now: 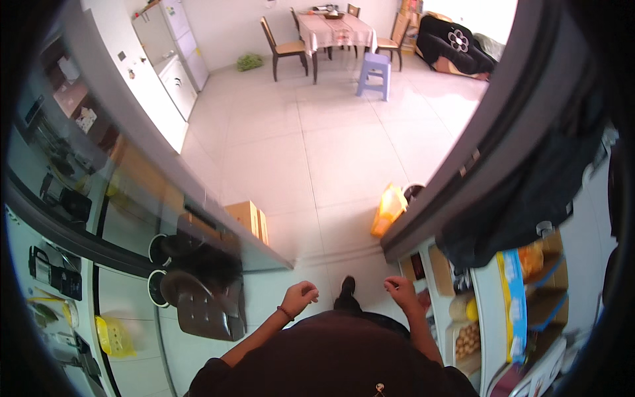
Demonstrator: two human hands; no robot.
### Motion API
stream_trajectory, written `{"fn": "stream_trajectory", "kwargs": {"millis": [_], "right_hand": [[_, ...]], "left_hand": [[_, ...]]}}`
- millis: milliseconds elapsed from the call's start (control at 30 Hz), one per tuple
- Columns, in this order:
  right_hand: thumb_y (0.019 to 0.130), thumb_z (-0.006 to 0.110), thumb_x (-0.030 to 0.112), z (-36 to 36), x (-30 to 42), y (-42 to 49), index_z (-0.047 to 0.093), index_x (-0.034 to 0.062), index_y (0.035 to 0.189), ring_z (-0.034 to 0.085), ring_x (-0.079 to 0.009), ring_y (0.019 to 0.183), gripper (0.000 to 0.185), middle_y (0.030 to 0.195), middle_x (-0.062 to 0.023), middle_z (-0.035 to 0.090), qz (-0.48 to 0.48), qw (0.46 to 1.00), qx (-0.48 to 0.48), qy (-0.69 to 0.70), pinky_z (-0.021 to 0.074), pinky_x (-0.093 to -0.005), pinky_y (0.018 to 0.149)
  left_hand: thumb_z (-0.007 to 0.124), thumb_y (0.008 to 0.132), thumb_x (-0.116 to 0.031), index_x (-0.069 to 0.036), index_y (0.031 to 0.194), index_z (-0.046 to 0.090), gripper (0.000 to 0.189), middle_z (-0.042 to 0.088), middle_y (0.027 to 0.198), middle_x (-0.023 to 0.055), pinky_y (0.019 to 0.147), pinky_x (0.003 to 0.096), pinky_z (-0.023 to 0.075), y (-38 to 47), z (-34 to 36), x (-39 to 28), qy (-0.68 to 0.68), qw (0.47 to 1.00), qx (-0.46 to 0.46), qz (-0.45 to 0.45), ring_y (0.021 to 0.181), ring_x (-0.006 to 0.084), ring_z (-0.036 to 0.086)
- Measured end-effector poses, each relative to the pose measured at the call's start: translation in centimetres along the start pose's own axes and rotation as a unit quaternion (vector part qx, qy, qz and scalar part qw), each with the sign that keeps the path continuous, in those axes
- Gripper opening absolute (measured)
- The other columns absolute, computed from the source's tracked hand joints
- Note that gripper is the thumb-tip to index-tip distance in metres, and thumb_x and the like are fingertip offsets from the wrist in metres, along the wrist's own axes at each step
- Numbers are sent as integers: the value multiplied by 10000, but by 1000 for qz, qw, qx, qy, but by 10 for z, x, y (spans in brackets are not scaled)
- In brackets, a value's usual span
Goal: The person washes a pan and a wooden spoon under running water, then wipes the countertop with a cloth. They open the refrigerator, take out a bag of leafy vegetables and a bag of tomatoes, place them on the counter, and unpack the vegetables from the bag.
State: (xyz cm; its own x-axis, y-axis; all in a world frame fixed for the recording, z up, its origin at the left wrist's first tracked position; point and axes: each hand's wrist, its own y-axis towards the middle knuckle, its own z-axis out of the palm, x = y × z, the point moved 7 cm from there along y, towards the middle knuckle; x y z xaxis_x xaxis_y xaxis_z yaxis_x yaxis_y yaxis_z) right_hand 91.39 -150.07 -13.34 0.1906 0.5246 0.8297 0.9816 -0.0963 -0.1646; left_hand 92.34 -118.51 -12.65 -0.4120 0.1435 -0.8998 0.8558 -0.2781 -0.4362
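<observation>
My left hand [300,297] hangs in front of my body, loosely curled with a gap between thumb and fingers, holding nothing; a beaded bracelet [285,313] circles that wrist. Opposite it, my right hand [403,293] is also empty and half curled, close to a white shelf unit [431,283]. One dark shoe [349,285] shows on the tiled floor between the hands. Before me is a doorway with a glass sliding door [163,198] on the left and a dark frame [476,149] on the right.
A brown padded chair [208,307] stands left, below cardboard boxes [245,218]. A yellow bag [389,211] sits by the right frame. Eggs [468,341] fill a shelf bin. Farther off are a blue plastic stool [374,74], a cloth-covered table [337,34] and a refrigerator [184,39].
</observation>
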Motion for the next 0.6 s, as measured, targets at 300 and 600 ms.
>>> {"fn": "stream_trajectory", "kwargs": {"millis": [300, 600], "right_hand": [[798, 648, 181, 27, 111, 219, 666, 48, 891, 639, -252, 736, 163, 830, -125, 653, -177, 978, 97, -51, 510, -334, 647], [819, 590, 247, 97, 172, 403, 662, 87, 901, 609, -316, 816, 193, 876, -123, 648, -237, 945, 170, -145, 490, -407, 684]], "left_hand": [[590, 862, -133, 10, 881, 569, 146, 637, 774, 67, 640, 264, 506, 197, -15, -148, 29, 994, -21, 101, 686, 136, 639], [596, 842, -128, 11, 831, 580, 141, 634, 693, 72, 594, 267, 501, 410, -112, -194, -8, 994, -45, 103, 607, 132, 619]]}}
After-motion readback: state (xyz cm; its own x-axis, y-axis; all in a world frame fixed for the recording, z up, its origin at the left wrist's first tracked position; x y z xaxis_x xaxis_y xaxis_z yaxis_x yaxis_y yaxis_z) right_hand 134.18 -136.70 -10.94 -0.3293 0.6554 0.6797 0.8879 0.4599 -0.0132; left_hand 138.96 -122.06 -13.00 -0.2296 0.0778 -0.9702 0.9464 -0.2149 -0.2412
